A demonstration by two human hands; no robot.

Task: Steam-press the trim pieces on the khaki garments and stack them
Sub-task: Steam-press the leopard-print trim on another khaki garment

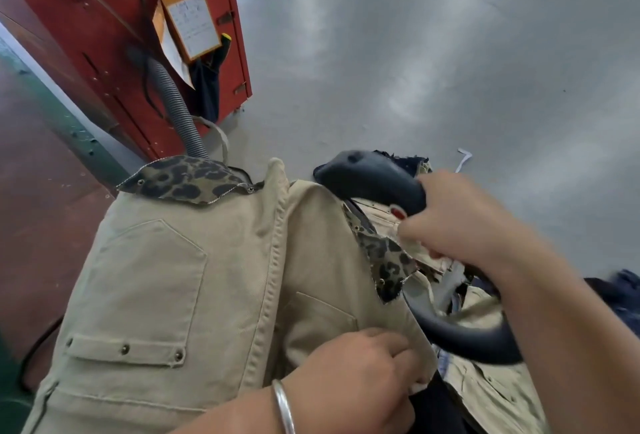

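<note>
The right hand (pixel 460 222) is wrapped around the dark handle of the steam iron (pixel 374 177), thumb on top, nose pointing away from the wrist. Directly under that grip a leopard-print trim piece (pixel 388 260) hangs off the edge of the khaki garment (pixel 194 277), not yet under the iron as far as I can tell. Nearer the body, the left hand (pixel 360 371), silver bangle (pixel 284 406) at the wrist, pinches the garment's edge with curled fingers. Farther from both hands, a second leopard trim (pixel 187 179) lies flat at the garment's far end. Beneath the iron hand more khaki pieces (pixel 485 385) lie heaped; whether those are finished I can't say. Pressing looks mid-way, stacking of this piece is yet to come.
</note>
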